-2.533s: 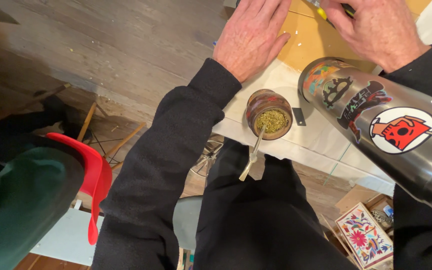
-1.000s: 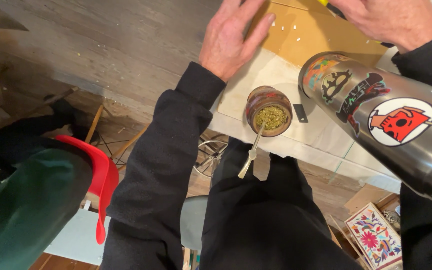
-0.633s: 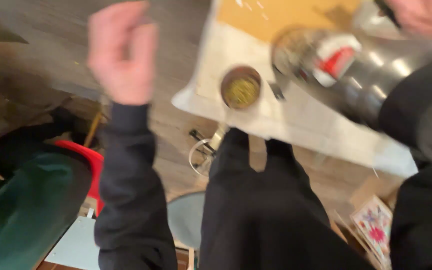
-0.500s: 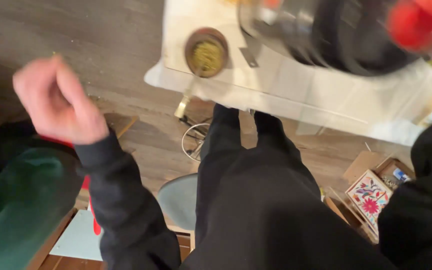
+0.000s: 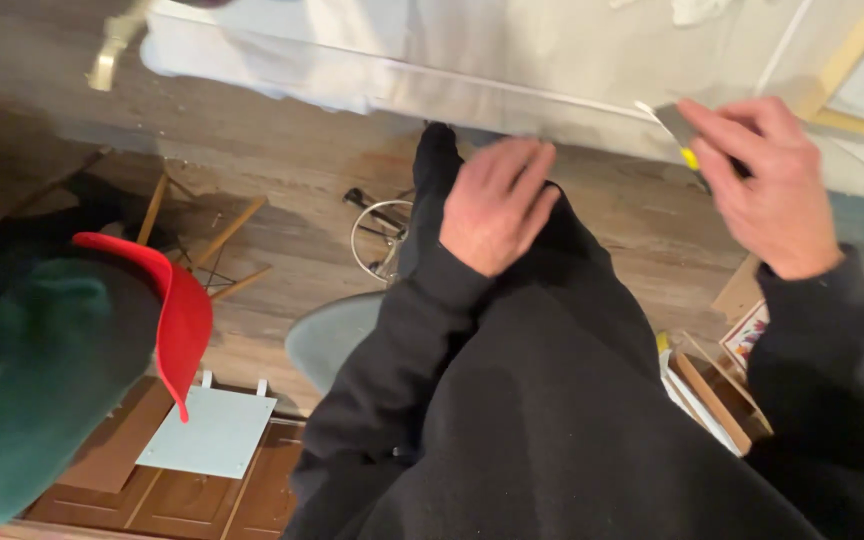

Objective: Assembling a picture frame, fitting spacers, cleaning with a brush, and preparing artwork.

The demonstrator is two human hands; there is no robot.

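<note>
My left hand [image 5: 497, 205] lies flat on my black-clad thigh [image 5: 552, 400], fingers slightly apart, holding nothing. My right hand [image 5: 767, 185] is raised near the white table's edge [image 5: 472, 85] and grips a grey box cutter [image 5: 680, 138] with a yellow slider, its tip pointing left toward that edge. Both arms are in black sleeves. At the top left a metal straw end [image 5: 112, 50] pokes past the table edge.
At the left is a green bulk with a red brim-like piece [image 5: 177, 310]. A grey round stool [image 5: 337, 335] and a wire ring [image 5: 382, 235] stand on the wooden floor. At the right, a cardboard box [image 5: 717, 385] and a flowered card [image 5: 747, 335].
The view has swung down off the tabletop, so the cup of herb and the stickered flask are out of sight. My left hand came off the table onto my thigh.
</note>
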